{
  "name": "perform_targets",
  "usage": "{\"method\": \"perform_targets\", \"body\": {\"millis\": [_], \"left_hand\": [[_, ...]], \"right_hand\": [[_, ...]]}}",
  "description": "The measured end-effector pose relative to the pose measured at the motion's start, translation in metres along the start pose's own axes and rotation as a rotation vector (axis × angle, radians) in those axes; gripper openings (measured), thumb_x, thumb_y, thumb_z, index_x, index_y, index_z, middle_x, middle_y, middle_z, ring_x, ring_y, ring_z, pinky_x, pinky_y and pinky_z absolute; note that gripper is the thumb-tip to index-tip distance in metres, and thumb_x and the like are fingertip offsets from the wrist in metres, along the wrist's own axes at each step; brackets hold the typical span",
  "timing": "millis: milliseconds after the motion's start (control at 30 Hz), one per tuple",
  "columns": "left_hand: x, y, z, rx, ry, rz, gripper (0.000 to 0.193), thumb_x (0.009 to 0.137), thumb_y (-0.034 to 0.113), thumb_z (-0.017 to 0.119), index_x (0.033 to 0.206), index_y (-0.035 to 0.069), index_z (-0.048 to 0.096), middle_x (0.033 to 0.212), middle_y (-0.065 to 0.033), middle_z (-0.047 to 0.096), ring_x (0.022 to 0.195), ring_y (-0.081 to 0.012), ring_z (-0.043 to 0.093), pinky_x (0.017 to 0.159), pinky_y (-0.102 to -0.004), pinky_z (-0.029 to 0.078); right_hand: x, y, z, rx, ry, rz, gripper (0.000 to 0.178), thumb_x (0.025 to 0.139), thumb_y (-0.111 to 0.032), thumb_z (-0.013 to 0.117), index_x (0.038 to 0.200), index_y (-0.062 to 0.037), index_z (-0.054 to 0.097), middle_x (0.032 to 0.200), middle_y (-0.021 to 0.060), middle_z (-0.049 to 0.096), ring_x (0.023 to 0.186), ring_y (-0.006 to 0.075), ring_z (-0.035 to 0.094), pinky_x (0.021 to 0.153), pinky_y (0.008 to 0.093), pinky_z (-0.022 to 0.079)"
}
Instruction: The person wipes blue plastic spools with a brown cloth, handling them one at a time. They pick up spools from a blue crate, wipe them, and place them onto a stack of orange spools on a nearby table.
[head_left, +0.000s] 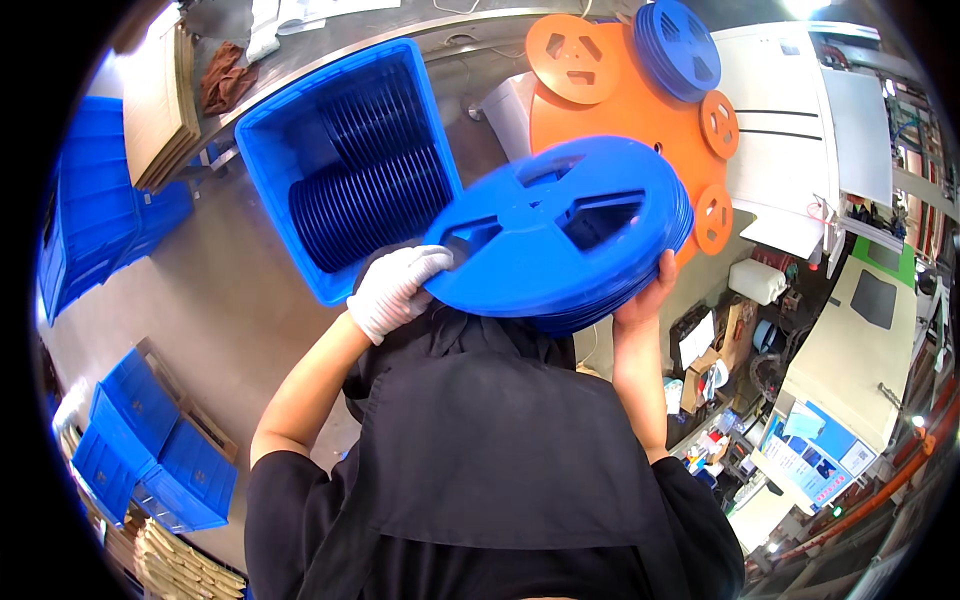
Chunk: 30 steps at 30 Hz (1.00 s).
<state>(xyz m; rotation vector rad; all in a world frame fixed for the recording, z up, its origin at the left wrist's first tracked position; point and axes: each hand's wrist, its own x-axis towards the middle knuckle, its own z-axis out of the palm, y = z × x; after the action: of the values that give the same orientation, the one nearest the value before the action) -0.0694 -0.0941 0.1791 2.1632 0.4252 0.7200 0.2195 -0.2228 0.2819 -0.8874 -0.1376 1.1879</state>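
A: What do our hands have?

B: Our gloved left hand (400, 290) closes over the left rim of the blue stack (540, 232); our bare right hand (648, 295) grips its right edge, fingers partly hidden.

A: Where's the stack?

B: Held before us, between the bin (272, 195) of dark reels (370, 205) and the orange disc (640, 110).

A: Our step?

B: Carrying, we judge; the next move calls for both hands keeping the stack together.
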Motion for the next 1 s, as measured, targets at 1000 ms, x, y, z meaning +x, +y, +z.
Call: {"method": "perform_targets", "body": {"millis": [1000], "left_hand": [[-0.111, -0.078, -0.004, -1.125, 1.094, -1.102, 0.017, 0.090, 0.007, 0.056, 0.107, 0.006, 0.055, 0.099, -0.0107, 0.062, 0.086, -0.0239, 0.063, 0.076, -0.0359, 0.055]], "right_hand": [[-0.014, 0.016, -0.039, 0.157, -0.127, 0.125, 0.035, 0.086, -0.030, 0.062, 0.114, -0.0097, 0.057, 0.068, -0.0007, 0.049, 0.058, 0.0104, 0.045, 0.062, 0.0283, 0.040]]}}
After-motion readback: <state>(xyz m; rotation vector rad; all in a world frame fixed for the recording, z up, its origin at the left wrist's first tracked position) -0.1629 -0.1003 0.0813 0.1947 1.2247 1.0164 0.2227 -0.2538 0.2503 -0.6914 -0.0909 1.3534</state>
